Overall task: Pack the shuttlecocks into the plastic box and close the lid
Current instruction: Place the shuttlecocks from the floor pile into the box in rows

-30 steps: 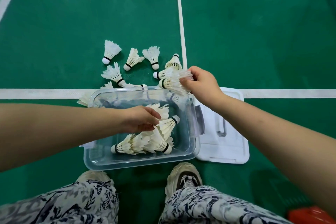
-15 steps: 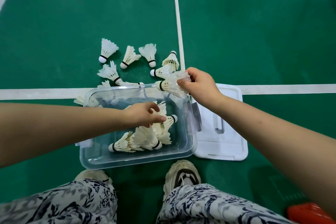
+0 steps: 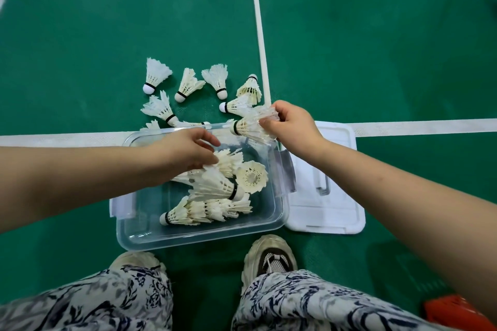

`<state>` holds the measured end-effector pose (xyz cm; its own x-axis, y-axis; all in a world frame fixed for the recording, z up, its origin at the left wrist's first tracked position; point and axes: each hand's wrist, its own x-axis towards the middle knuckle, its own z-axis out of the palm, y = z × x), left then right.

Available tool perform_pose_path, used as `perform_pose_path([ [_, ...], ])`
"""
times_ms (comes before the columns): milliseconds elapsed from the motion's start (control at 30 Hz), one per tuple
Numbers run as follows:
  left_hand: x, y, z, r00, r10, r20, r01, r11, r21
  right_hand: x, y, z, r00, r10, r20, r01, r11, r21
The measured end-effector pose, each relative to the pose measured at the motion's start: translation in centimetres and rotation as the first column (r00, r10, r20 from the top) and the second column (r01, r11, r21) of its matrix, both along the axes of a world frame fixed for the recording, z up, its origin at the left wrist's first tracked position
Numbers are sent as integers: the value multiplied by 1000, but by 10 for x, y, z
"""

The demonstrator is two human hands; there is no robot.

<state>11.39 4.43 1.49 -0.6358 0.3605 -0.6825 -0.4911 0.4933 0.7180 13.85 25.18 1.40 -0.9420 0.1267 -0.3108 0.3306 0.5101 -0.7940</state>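
My right hand [image 3: 291,129] grips a shuttlecock [image 3: 248,127] over the box [image 3: 204,234]; my left hand [image 3: 188,149] hovers inside, fingers loosely open.

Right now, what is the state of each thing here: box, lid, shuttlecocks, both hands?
Plastic box: open, partly filled.
Lid: off, flat beside the box.
Loose shuttlecocks: lying on the floor.
Right hand: pinching a shuttlecock by its feathers.
Left hand: open above the box.

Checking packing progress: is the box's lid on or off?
Off. The white lid lies flat on the floor right of the open plastic box.
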Motion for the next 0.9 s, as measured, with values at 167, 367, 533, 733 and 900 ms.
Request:
perform_pose_path([
  [167, 12, 32, -7, 979, 2, -203, -7, 1000, -21, -1, -3, 2, 1000, -16, -20, 16, 1000, -9],
  [367, 21, 40, -34, 928, -162, -337, 91, 972, -216, 0, -2, 3, 1000, -25, -10, 25, 1000, -6],
  [533, 23, 24, -45, 793, -472, -386, 288, 848, -445, 1, 0, 3, 999, -34, -1, 34, 999, 19],
  [733, 20, 19, -58, 855, -387, -345, 190, 853, -485, 1, -3, 1, 1000, -19, -17, 19, 1000, 5],
  [900, 32, 41, -63, 780, -496, -382, 275, 820, -502, 0, -2, 2, 999, -44, -26, 44, 999, 7],
])
